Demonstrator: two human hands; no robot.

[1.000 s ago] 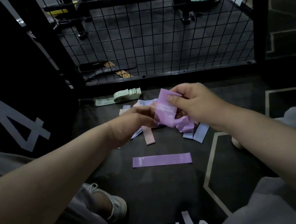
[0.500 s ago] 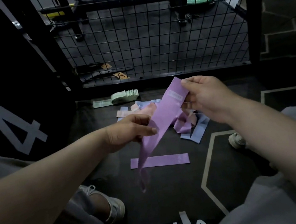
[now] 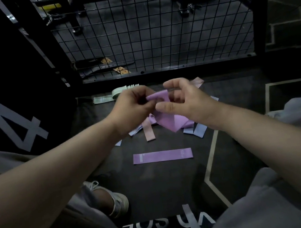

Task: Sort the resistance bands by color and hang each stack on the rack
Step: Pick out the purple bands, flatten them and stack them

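Counted two flat purple elastic bands (image 3: 162, 156): one near on the floor, one lifted farther off. Made out two pink elastic bands (image 3: 148, 130) and at least four pale blue band ends (image 3: 199, 131) in the far pile. Could not count the folded mint-green stack (image 3: 116, 93), far left.

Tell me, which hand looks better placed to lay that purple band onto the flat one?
Right, probably. Both hands pinch the held purple band, but most of it hangs under the right hand, drooping toward the flat purple band. The left hand holds only an end.
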